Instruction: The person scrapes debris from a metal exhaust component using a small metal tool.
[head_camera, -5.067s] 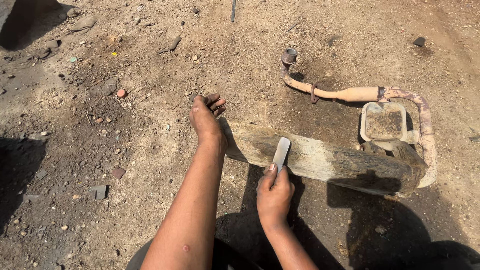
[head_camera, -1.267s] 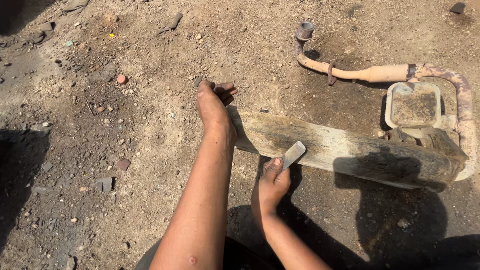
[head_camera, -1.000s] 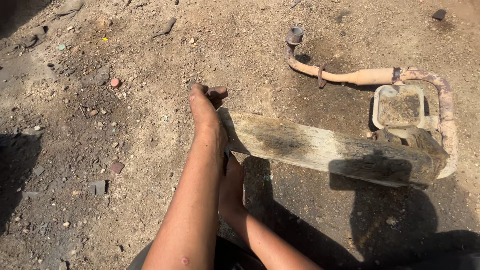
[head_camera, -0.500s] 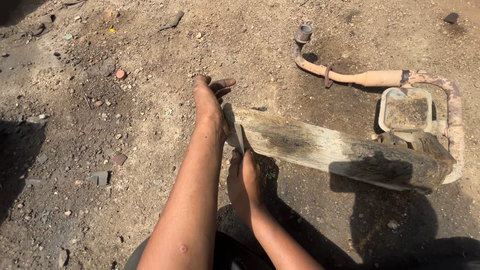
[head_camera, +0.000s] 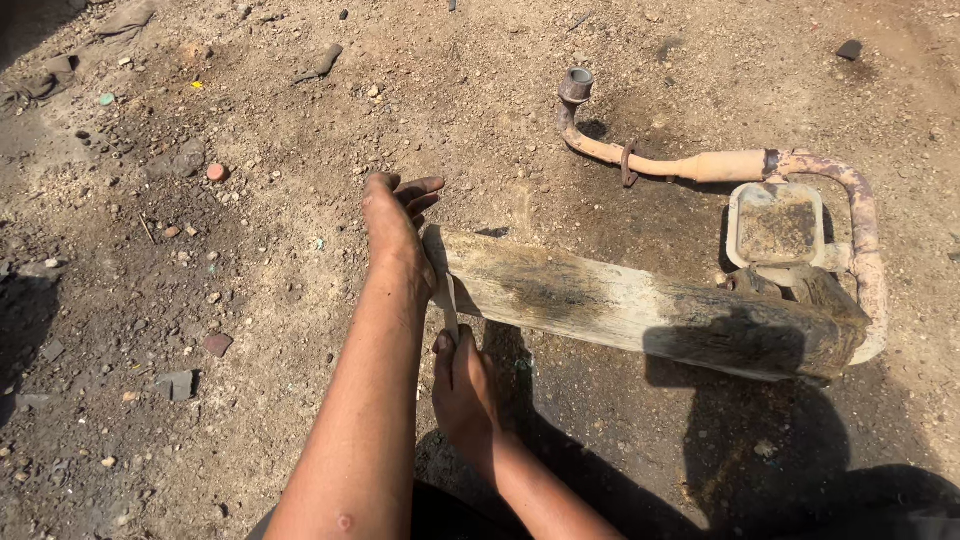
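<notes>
Right hand (head_camera: 462, 385) first: fingers curled tight around a thin pale strip (head_camera: 450, 305), a scraper or file by the look of it, gripped at its lower end so the blade runs up and slightly left out of the fist. Its top end disappears at the near-left end of the muffler body (head_camera: 640, 310), right where the left wrist crosses, so whether the tip is actually touching metal cannot be told from here.

Left hand (head_camera: 395, 220) now: palm down on that same end of the muffler, fingers spread loosely over the edge and onto the dirt beyond, pressing rather than gripping. Nothing is held in it.

Outward to the piece itself. The muffler lies on the ground just ahead of both hands, a long, grimy, pale cylinder whose axis runs from the left end under the palm away to the right and slightly toward the camera, its far end in shadow. So the strip stands nearly crosswise to that axis, and the work sits at the left end, with both hands closing on the same spot.

Beyond it, the rusty exhaust pipe (head_camera: 700, 165) curves round from a flanged mouth to the muffler's right end, framing a small square plate (head_camera: 775, 222). Stony dirt ground (head_camera: 200, 300) all around.
</notes>
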